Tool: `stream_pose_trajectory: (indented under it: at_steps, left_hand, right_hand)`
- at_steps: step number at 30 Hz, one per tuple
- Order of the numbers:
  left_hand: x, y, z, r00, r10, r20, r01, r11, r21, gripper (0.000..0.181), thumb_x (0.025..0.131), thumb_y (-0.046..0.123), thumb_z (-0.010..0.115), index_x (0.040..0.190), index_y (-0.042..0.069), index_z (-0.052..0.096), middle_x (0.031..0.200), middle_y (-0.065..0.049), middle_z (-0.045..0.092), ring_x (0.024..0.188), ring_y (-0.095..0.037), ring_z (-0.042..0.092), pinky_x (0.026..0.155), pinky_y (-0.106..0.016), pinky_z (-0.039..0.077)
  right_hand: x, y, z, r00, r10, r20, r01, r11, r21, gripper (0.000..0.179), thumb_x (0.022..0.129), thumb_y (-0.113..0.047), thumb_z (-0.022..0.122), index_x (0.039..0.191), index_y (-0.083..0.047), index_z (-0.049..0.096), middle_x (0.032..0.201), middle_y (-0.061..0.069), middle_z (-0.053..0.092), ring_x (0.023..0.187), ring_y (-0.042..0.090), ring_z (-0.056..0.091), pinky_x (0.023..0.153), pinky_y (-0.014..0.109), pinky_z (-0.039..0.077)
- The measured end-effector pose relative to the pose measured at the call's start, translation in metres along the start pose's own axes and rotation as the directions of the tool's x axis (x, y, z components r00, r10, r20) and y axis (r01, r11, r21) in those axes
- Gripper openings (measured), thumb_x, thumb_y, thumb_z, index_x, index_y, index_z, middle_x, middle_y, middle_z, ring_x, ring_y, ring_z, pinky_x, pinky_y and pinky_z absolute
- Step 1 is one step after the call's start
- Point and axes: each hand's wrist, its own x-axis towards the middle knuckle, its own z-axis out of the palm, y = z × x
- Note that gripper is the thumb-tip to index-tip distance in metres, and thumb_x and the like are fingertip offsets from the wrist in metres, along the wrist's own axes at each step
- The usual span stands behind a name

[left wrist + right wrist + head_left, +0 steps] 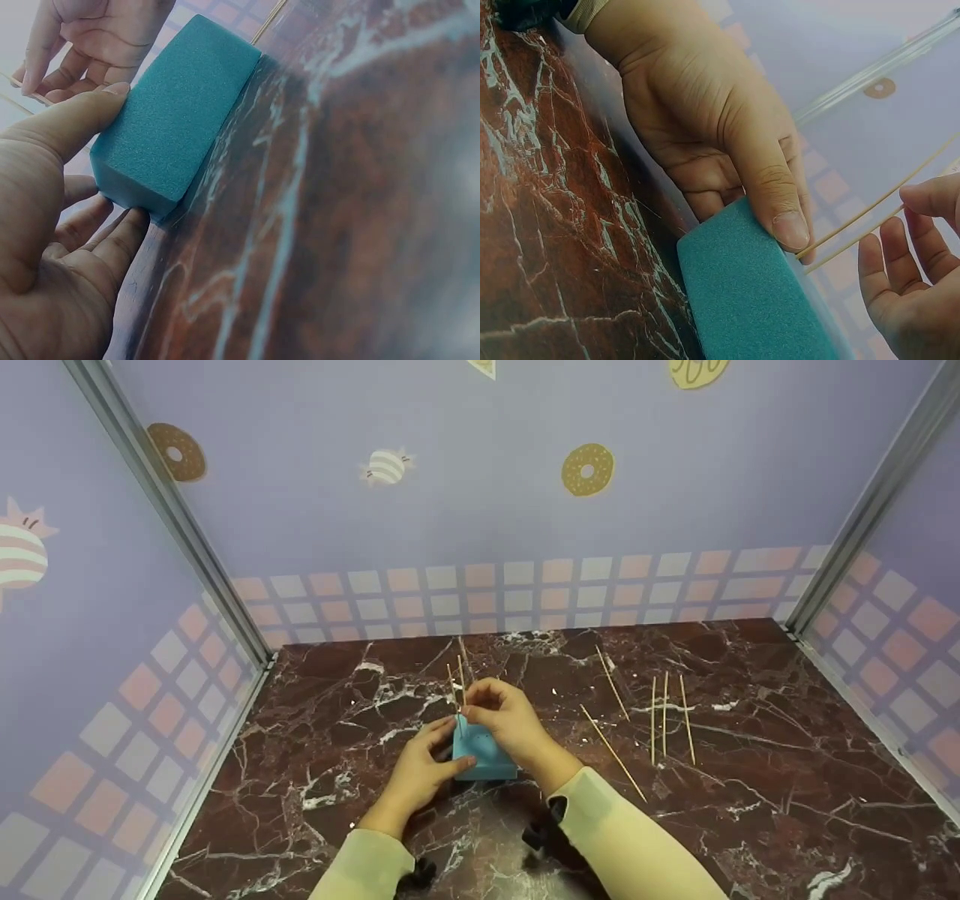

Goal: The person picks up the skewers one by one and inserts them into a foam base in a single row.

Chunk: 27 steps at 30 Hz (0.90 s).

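Note:
A light blue foam block (pixel 487 769) lies on the dark marbled table in the head view. My left hand (pixel 420 772) holds its left side, thumb on the front and fingers around the far side; the left wrist view shows the same grip on the block (pixel 172 112). Over the block's back left corner, my right hand (pixel 510 720) pinches a thin wooden stick (pixel 886 223) between thumb and finger. Other thin sticks (pixel 451 679) rise beside it at that corner. Whether the pinched stick's lower end sits in the foam cannot be told. Small holes dot the block's top.
Several loose thin sticks (pixel 665 716) lie apart on the table to the right of the block, two of them slanted. Purple patterned panels (pixel 480 510) enclose the back and both sides, with metal posts (pixel 172 510) at the corners.

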Motion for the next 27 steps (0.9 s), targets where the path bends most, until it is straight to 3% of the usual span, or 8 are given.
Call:
stream_pose_trajectory:
  at_steps: [12, 27]
  left_hand:
    - [0.0007, -0.0005, 0.0003, 1.0, 0.013, -0.013, -0.013, 1.0, 0.021, 0.085, 0.096, 0.018, 0.093, 0.164, -0.01, 0.05, 0.174, -0.027, 0.045, 0.157, -0.049, 0.055, 0.126, -0.043, 0.056]
    - [-0.0003, 0.0005, 0.0, 1.0, 0.011, -0.007, -0.011, 1.0, 0.023, 0.086, 0.097, 0.019, 0.092, 0.165, -0.01, 0.048, 0.175, -0.027, 0.044, 0.158, -0.05, 0.053, 0.127, -0.045, 0.054]
  right_hand:
    - [-0.0006, 0.0004, -0.0005, 1.0, 0.007, 0.009, -0.007, 1.0, -0.015, 0.015, 0.098, 0.002, 0.078, 0.112, 0.004, 0.071, 0.098, -0.004, 0.07, 0.09, 0.013, 0.066, 0.08, 0.022, 0.06]
    - [0.0009, 0.0057, -0.0012, 0.999, 0.016, 0.03, -0.015, 1.0, -0.017, 0.011, 0.1, 0.003, 0.076, 0.108, -0.002, 0.07, 0.097, -0.004, 0.067, 0.088, 0.013, 0.064, 0.077, 0.022, 0.057]
